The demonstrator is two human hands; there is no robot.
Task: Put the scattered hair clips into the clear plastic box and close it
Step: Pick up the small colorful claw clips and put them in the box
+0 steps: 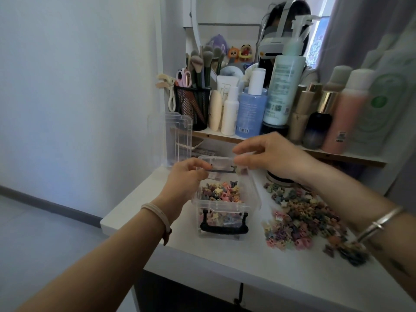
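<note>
Where the white desk (225,266) meets the wall on the left, a second clear container (177,138) stands upright. Behind it on the shelf (225,137) a black mesh cup (194,106) holds makeup brushes. Next comes the left hand (186,176), a pale band on its wrist, its thumb and curled fingers pinching the left end of a clear lid (216,163). That lid is held above the far rim of the clear plastic box (221,210), which sits open on the desk with a black handle (224,227) on its near wall and a heap of small hair clips (220,191) inside. The right hand (270,154), a metal bangle on its wrist, pinches the lid's right end between thumb and fingertips. Right of the box, many more loose clips (301,221) lie scattered on the desk just beside it, and bottles (281,86) crowd the shelf above
</note>
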